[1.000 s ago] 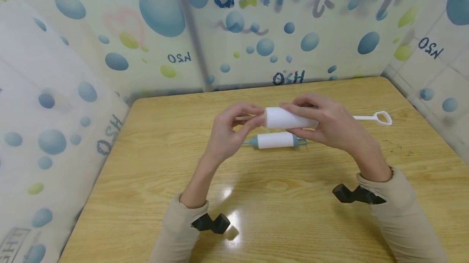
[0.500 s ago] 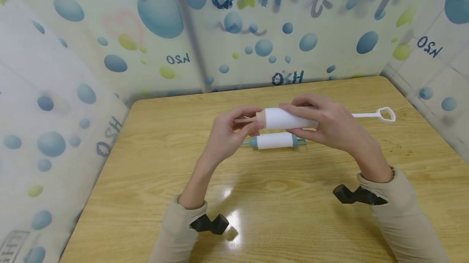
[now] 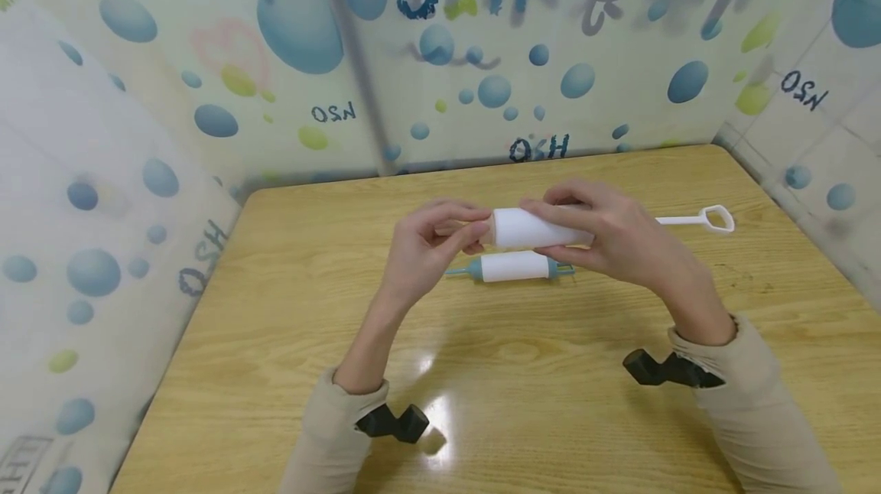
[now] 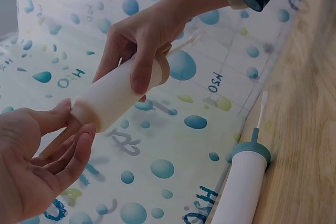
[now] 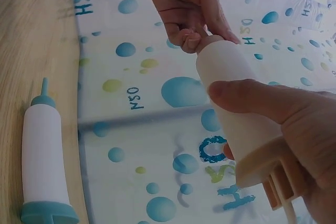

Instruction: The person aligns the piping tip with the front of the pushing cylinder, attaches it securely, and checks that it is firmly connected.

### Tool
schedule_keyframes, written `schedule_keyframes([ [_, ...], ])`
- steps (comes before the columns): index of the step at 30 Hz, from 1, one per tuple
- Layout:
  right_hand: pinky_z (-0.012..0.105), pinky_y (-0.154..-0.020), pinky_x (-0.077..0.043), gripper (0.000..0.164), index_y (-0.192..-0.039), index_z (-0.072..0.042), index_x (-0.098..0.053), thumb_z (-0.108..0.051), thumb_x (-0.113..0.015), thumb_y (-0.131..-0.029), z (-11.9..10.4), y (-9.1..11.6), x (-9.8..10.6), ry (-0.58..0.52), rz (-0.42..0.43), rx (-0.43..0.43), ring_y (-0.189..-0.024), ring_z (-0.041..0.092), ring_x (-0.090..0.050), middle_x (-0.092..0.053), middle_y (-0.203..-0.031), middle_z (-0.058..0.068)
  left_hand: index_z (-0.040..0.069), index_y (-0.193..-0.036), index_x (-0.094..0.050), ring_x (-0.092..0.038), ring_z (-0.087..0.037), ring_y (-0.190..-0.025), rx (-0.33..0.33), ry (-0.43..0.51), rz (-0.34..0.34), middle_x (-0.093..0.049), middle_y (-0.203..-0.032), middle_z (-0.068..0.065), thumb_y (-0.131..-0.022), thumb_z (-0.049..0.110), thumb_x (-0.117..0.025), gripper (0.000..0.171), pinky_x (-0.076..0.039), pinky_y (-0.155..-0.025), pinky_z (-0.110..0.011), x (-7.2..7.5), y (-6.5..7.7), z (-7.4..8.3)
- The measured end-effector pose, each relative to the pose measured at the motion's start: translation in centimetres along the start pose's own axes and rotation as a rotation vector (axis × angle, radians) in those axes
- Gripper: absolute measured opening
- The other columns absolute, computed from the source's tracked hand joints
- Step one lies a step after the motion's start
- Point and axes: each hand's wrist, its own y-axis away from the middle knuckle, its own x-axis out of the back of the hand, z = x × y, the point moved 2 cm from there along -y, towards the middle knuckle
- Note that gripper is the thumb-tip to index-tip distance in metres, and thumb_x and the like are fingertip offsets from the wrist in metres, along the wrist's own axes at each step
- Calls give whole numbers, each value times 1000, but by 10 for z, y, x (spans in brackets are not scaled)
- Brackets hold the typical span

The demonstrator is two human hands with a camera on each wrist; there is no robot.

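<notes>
A large white syringe (image 3: 512, 227) with beige end caps is held above the table, lying roughly level in the head view. My right hand (image 3: 619, 238) grips its barrel, thumb on one side and fingers on the other. With thumb and fingertips, my left hand (image 3: 423, 249) pinches the beige nozzle cap (image 4: 85, 113) at the left end. The cap's narrow spout (image 4: 59, 142) points into the left palm. At the other end, a beige rear cap (image 5: 257, 166) shows below the right thumb. The white plunger handle (image 3: 718, 219) sticks out to the right.
A second white syringe (image 3: 514, 267) with teal ends lies on the wooden table (image 3: 537, 372), just nearer than the held one. A patterned wall (image 3: 440, 96) with blue dots rises behind the table's back edge. Black wrist mounts (image 3: 394, 423) sit on both sleeves.
My left fingers have shifted on the beige nozzle cap, which showed more half a second ago and is now largely covered. The right hand keeps its grip on the barrel.
</notes>
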Motion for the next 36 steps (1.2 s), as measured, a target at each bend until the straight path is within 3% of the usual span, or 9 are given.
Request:
schedule_keyframes([
  [10, 42, -63, -56, 54, -126, -8, -70, -51, -48, -102, -3, -1, 1, 23, 2, -4, -87, 32, -60, -63, -110, 17, -7, -115, -69, -70, -39, -74, 137, -34, -69, -72, -102, -17, -98, 2, -65, 20, -63, -67, -42, 0, -1, -2],
  [12, 42, -64, -55, 55, -126, -7, -70, -52, -49, -102, -3, -1, 1, 22, 6, 1, -86, 31, -61, -64, -108, 17, -6, -114, -70, -72, -33, -77, 137, -55, -65, -71, -102, -16, -96, 1, -67, 19, -63, -70, -42, 0, 0, -2],
  [15, 42, -66, -56, 57, -125, -7, -71, -53, -49, -102, -3, -1, -1, 25, -4, -3, -86, 30, -62, -68, -104, 15, -5, -113, -69, -73, -29, -88, 88, -120, -72, -69, -104, -14, -93, -1, -71, 20, -62, -78, -37, -1, 1, -1],
  [20, 43, -68, -57, 61, -125, -6, -72, -56, -46, -102, -2, -1, -1, 25, -25, -18, -87, 30, -65, -71, -102, 14, -5, -111, -65, -70, -26, -99, -49, -230, -95, -67, -108, -16, -89, -4, -73, 23, -59, -87, -28, -4, 1, 0],
  [25, 44, -67, -57, 59, -126, -6, -71, -54, -46, -102, -3, 0, 1, 25, -8, -10, -88, 31, -64, -70, -104, 15, -6, -111, -65, -70, -26, -99, -99, -225, -96, -68, -109, -18, -89, -5, -74, 24, -59, -86, -29, -4, 0, 0],
  [27, 44, -67, -57, 58, -127, -6, -71, -54, -47, -102, -3, 0, 3, 24, 2, -7, -88, 31, -64, -69, -105, 16, -7, -114, -66, -70, -25, -100, -68, -202, -91, -69, -111, -18, -90, -4, -73, 25, -60, -86, -30, -4, -1, -1],
  [32, 45, -69, -57, 52, -127, -9, -71, -51, -49, -103, -1, 0, 3, 29, 7, 9, -88, 32, -64, -69, -105, 16, -8, -121, -67, -74, -21, -90, 82, -149, -100, -72, -110, -19, -96, 3, -69, 28, -62, -79, -33, -3, 0, 0],
  [36, 48, -73, -56, 51, -126, -10, -71, -50, -50, -103, -1, 0, 1, 23, 4, 31, -91, 33, -65, -69, -106, 16, -9, -119, -67, -75, -21, -81, 109, -168, -118, -73, -104, -18, -96, 4, -68, 26, -62, -76, -32, -5, 1, 0],
])
